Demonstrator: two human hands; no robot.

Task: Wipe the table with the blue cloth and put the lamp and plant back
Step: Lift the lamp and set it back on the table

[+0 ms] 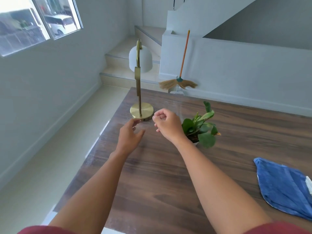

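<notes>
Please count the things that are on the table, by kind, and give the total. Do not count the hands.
Lamp: 1
Potted plant: 1
Blue cloth: 1
Total: 3

Bright, even daylight enters from the window [38, 22] at 10 o'clock. A pale sheen glares on the bench [168, 166] near its left edge. Shadows are soft and faint. Wide-angle distortion bends the walls at the edges; the whole picture is slightly soft.
</notes>
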